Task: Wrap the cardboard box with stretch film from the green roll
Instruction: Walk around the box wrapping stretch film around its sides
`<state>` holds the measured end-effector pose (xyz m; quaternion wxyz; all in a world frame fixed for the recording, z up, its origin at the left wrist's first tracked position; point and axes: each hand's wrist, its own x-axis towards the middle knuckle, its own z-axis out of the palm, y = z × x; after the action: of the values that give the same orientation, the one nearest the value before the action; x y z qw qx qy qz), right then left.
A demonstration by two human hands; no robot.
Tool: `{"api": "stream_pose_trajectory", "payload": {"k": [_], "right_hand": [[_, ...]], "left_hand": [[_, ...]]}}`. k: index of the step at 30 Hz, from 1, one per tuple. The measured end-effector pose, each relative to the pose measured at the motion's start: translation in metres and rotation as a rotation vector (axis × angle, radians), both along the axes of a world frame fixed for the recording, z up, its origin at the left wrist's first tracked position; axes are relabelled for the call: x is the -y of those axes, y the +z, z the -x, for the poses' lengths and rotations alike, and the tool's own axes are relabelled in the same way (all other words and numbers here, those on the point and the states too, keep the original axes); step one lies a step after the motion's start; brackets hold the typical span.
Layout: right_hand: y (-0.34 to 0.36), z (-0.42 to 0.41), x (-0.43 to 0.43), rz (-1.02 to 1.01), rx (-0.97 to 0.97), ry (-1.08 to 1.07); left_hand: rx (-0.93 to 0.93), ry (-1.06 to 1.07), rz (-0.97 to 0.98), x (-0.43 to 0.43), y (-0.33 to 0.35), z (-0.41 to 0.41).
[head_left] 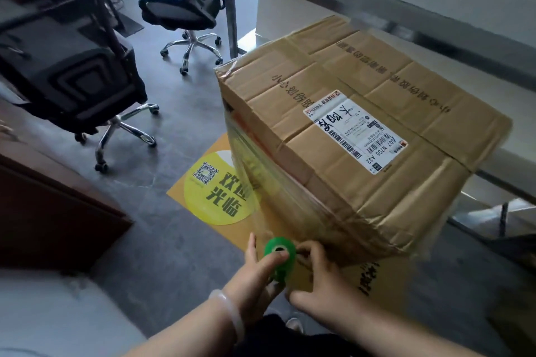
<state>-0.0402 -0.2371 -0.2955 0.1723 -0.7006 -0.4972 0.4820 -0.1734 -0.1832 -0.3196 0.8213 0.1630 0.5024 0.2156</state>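
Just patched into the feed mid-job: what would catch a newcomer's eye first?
A large brown cardboard box with a white shipping label fills the centre-right, standing on an orange floor mat. By its near bottom corner, the left hand and right hand together hold a small green roll of stretch film.

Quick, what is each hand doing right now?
Left hand: holds the green roll, thumb on its end.
Right hand: fingers curled beside the roll; grip cannot be told.
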Motion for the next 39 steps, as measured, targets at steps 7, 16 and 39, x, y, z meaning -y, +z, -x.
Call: {"api": "stream_pose_trajectory", "payload": {"k": [7,16,39], "right_hand": [[0.004,-0.008,0.015,-0.009,-0.047,0.066],[0.008,-0.059,0.033,-0.051,-0.091,0.382],[-0.001,-0.156,0.063,-0.121,0.014,0.452]], "left_hand": [[-0.050,0.058,-0.045,0.023,0.007,-0.007],[-0.014,0.401,-0.072,0.077,0.010,-0.051],[-0.052,0.443,-0.063,0.149,0.014,-0.159]]}}
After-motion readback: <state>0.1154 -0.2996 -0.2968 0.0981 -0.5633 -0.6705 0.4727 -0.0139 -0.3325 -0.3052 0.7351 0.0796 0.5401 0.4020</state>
